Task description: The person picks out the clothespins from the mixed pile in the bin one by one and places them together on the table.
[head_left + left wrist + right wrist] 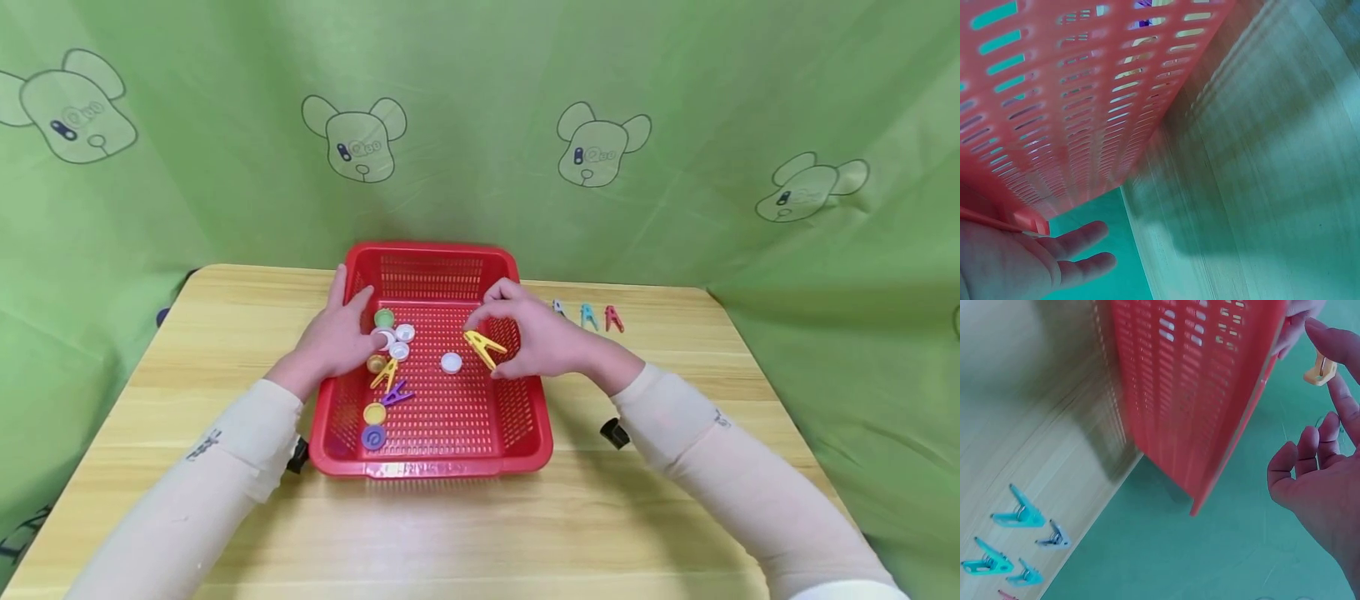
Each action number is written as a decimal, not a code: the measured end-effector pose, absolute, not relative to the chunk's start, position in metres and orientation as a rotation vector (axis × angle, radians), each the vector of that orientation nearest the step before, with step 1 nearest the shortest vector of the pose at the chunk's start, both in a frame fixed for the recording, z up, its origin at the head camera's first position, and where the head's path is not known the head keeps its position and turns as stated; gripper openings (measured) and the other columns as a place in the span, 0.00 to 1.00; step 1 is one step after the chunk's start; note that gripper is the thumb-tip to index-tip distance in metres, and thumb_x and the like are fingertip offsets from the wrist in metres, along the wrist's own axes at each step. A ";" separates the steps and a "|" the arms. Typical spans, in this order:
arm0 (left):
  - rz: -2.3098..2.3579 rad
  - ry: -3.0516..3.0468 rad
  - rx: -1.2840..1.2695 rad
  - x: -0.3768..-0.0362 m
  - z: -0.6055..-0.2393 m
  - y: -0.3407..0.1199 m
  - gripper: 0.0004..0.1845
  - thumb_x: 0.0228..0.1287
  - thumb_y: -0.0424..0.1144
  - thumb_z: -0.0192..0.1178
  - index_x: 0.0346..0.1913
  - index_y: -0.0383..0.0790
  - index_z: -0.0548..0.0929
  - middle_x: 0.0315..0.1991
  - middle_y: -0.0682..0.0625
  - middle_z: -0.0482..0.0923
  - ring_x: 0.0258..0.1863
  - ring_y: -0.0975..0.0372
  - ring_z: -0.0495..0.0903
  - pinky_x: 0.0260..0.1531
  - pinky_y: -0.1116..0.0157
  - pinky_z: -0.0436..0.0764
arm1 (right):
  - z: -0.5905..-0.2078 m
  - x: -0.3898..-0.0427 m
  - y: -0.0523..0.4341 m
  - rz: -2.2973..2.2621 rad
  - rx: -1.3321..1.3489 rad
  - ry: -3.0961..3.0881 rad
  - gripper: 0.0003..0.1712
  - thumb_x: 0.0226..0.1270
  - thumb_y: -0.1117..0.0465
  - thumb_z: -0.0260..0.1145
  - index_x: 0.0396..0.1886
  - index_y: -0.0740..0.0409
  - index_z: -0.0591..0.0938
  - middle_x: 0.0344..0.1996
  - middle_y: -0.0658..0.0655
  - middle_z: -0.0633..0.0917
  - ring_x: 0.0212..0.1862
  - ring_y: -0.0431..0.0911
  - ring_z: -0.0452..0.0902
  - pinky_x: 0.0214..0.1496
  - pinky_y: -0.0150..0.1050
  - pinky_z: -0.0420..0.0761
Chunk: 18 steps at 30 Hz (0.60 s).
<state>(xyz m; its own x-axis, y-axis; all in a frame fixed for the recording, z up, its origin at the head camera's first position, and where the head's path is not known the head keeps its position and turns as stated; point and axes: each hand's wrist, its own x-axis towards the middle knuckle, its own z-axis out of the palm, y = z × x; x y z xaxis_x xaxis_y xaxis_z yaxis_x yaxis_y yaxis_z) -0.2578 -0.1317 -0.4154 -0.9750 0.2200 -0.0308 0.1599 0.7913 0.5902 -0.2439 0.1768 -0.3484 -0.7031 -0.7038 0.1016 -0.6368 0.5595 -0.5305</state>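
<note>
Head view: a light wooden bench stands before a green cloth backdrop printed with cartoon bear heads; a red perforated basket sits mid-bench; the right hand reaches over the basket's right wall, thumb and forefinger pinching a yellow clothes peg just above the basket floor; the left hand lies over the left wall, fingers fairly straight, tips touching a cluster of bottle caps, white and green; whether it grips one cannot be told; a single white cap lies near the yellow peg; along the left wall lie a second yellow peg, a purple peg, a yellow cap and a blue cap; three pegs, grey, teal and red, rest on the bench to the right of the basket.

Left wrist view: the basket wall, blurred, fills the upper left; the left hand shows relaxed, extended fingers beneath the rim; bench grain at right.

Right wrist view: the basket seen from outside; the right hand, forefinger and thumb on the yellow peg, other fingers loosely curled; teal and grey pegs on the bench at lower left.
</note>
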 end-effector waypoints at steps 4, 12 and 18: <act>0.935 2.884 0.310 -0.257 -0.415 -0.132 0.45 0.65 0.45 0.62 0.79 0.38 0.53 0.79 0.45 0.19 0.65 0.35 0.66 0.46 0.44 0.82 | -0.348 -0.245 0.187 -0.854 -1.124 2.685 0.35 0.41 0.66 0.85 0.52 0.47 0.84 0.49 0.52 0.69 0.54 0.48 0.66 0.55 0.48 0.78; 0.944 2.886 0.310 -0.257 -0.415 -0.132 0.44 0.65 0.45 0.62 0.79 0.37 0.53 0.79 0.47 0.18 0.64 0.34 0.67 0.45 0.44 0.82 | -0.346 -0.245 0.212 -0.937 -1.040 2.709 0.35 0.42 0.65 0.85 0.53 0.45 0.83 0.49 0.58 0.70 0.53 0.57 0.67 0.42 0.50 0.75; 0.961 2.875 0.305 -0.258 -0.416 -0.132 0.45 0.65 0.45 0.62 0.79 0.38 0.53 0.79 0.47 0.18 0.65 0.34 0.66 0.45 0.44 0.82 | -0.350 -0.245 0.231 -0.970 -0.965 2.759 0.35 0.40 0.66 0.84 0.54 0.50 0.84 0.46 0.55 0.67 0.47 0.53 0.66 0.40 0.48 0.71</act>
<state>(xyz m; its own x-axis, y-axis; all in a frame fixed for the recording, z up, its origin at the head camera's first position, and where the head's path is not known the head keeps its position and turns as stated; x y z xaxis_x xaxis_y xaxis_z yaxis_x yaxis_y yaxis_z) -0.2576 -0.1322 -0.4159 -0.9755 0.2183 -0.0258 0.1589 0.7814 0.6035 -0.2450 0.2313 -0.3497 -0.8020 -0.5804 0.1415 -0.5411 0.6055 -0.5836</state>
